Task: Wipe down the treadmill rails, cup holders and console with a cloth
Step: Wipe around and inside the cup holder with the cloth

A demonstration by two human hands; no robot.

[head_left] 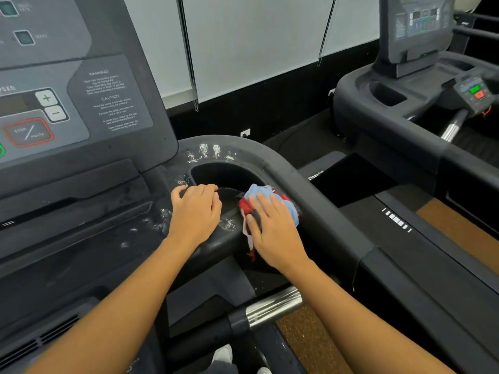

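Step in hand: cup-holder wipe, R side of treadmill. R hand (272, 228) lies flat, fingers straight, pressing the blue/red cloth (259, 191) onto the right rim of the cup holder (243, 153). L hand (195, 211) is hooked over the near-left rim, fingers curled into the recess, prob. bracing. White residue (208, 152) streaks the far rim & the area by the L hand, not yet wiped. Next, prob.: sweep cloth round rim w/ firm pressure; L hand must clear off. Console (81, 103) after.

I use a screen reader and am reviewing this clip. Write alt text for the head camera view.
A person's right hand presses a blue and red cloth on the rim of a black treadmill cup holder, while the left hand grips the opposite edge. White smears mark the rim, and the console stands to the left.
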